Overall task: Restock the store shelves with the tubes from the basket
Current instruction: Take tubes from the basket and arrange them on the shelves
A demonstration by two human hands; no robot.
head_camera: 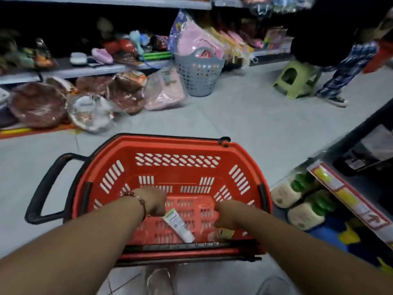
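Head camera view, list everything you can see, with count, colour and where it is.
basket: one, red with black handles, on the floor in front of the person
tube: one, white, lying on the basket bottom by the left hand
laundry basket: one, grey, on the floor by the far shelf
stool: one, green, on the floor at right
wrapped bowls: several, brown, under the far shelf
bottles: several, cream with green caps, low on the right shelf
bracelet: one, reddish beads, on the left wrist
left hand: in the basket, touching the tube's top end
right hand: in the basket, fingers hidden
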